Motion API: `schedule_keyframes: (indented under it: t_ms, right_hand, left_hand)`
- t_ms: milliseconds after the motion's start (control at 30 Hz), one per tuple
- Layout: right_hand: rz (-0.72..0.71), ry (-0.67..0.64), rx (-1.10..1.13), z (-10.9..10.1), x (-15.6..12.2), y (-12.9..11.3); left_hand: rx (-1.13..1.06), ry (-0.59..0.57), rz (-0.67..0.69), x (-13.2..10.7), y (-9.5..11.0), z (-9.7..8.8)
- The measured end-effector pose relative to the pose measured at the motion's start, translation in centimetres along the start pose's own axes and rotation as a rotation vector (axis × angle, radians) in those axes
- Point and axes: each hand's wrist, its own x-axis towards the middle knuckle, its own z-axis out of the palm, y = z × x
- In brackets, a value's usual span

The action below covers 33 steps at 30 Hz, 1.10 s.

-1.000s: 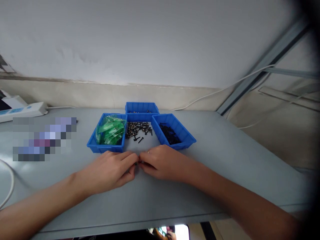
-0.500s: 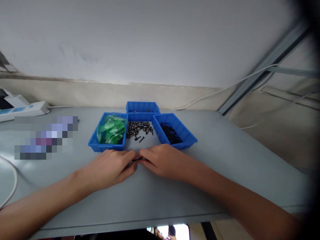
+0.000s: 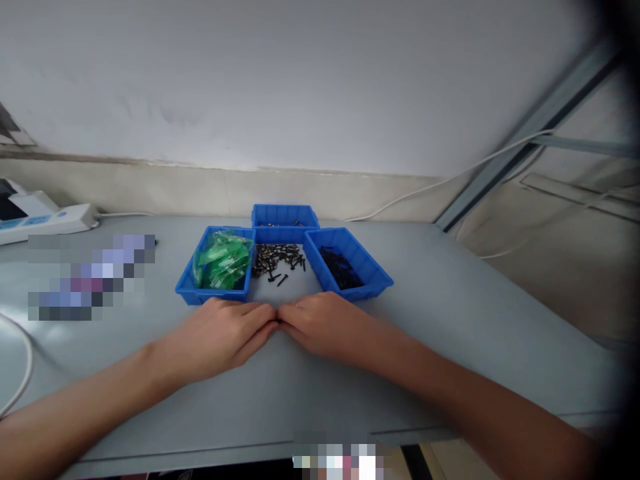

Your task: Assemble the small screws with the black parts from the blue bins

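Note:
My left hand [image 3: 223, 337] and my right hand [image 3: 325, 323] rest on the grey table [image 3: 450, 320], fingertips pinched together and touching each other just in front of a loose pile of small dark screws [image 3: 278, 259]. Whatever the fingers pinch is hidden between them. Left of the pile stands a blue tray [image 3: 186, 288] with green plastic bags [image 3: 223, 259]. Right of it a blue tray [image 3: 373, 270] holds black screws. A third blue tray [image 3: 284, 217] sits behind the pile.
A white power strip [image 3: 47, 219] lies at the far left by the wall, with a white cable [image 3: 20, 373] looping near the left edge. Another white cable [image 3: 450, 177] runs along the wall at the back right. The table's front edge is close below my forearms.
A thin dark piece showed between my fingertips half a second ago; now the fingertips have closed together and hide it. Both hands stay in the same place.

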Motion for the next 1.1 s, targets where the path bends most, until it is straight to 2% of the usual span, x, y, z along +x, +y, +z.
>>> schedule_keyframes:
  t_ms: [200, 467, 600, 733, 933, 1100]
  right_hand:
    - [0.089, 0.005, 0.071, -0.7, 0.0, 0.0]
    - [-0.027, 0.039, 0.297, -1.2, 0.0, -0.2]
    - [0.03, 0.073, 0.236, -1.2, 0.0, -0.1]
    - [0.031, 0.052, 0.13, -1.2, 0.1, 0.1]
    - [0.076, -0.037, 0.07, -0.8, 0.1, 0.0]
    - [0.033, -0.006, 0.103, 0.0, 0.0, 0.0]
  left_hand:
    - [0.08, -0.063, -0.063, 0.2, -0.2, 0.5]
    - [0.07, -0.127, -0.084, 0.1, -0.3, 0.5]
    - [0.114, -0.125, -0.113, 0.0, -0.3, 0.6]
    - [0.127, -0.125, -0.127, 0.0, -0.4, 0.8]
    - [0.049, -0.063, -0.132, -0.1, -0.4, 0.5]
    - [0.026, 0.047, -0.02, -0.1, -0.1, 0.4]
